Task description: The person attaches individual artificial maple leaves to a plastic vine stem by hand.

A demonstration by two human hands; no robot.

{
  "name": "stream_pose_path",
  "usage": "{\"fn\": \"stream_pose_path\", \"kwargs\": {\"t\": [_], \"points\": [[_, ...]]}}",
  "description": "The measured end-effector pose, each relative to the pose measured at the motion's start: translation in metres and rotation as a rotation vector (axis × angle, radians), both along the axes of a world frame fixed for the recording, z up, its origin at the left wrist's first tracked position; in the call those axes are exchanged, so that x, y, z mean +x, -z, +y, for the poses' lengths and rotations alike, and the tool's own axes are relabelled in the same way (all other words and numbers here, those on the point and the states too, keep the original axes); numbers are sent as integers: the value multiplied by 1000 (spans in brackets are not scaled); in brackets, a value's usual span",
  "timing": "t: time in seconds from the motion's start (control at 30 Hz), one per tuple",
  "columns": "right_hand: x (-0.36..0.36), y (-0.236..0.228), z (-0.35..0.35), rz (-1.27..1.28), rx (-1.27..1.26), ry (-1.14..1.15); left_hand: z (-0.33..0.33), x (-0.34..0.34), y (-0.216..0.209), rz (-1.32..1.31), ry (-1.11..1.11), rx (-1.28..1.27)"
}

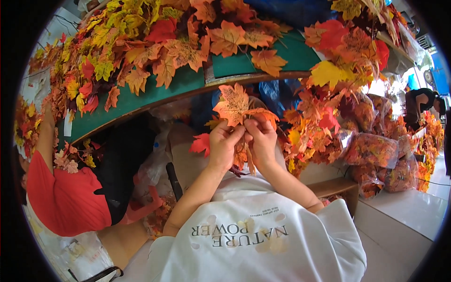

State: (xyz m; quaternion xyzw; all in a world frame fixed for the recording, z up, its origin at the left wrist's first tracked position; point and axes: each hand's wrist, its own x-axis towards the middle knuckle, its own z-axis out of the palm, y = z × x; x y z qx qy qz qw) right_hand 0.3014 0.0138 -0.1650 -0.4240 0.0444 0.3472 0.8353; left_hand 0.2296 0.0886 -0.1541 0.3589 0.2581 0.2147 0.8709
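Observation:
Both my hands meet over my lap, just this side of the green table, with their fingertips close together. My left hand (222,144) pinches near the base of an orange artificial maple leaf (233,104) that has dark speckles. My right hand (261,141) pinches at the same spot, and a second orange leaf (263,114) stands up behind its fingers. More orange leaves (241,157) hang below and between the hands. A red leaf (200,144) pokes out left of my left wrist. The stem between the fingertips is mostly hidden.
Heaps of yellow, orange and red artificial leaves (183,51) cover much of the green table (188,82). At right hang leafy bunches (307,124), beside clear bags of leaves (371,150). A co-worker in a red shirt (70,202) sits close on my left. Another person (416,105) is far right.

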Motion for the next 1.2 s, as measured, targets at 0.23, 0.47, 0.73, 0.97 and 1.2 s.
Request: {"fn": "stream_pose_path", "kwargs": {"t": [0.23, 0.47, 0.73, 0.97, 1.2], "points": [[-7, 6, -3, -142, 3, 64, 7, -9, -5, 20, 61, 7], [-7, 14, -5, -261, -42, -20, 4, -6, 2, 79, -33, 74], [-13, 24, 2, -299, -65, 3, 9, -8, 22, 73, -120, 209], [-7, 15, -3, -362, -75, -164, 7, -11, 17, 75, -153, 268], [7, 22, -4, -606, -201, -404, 13, -25, 33, 42, -38, 165]]}}
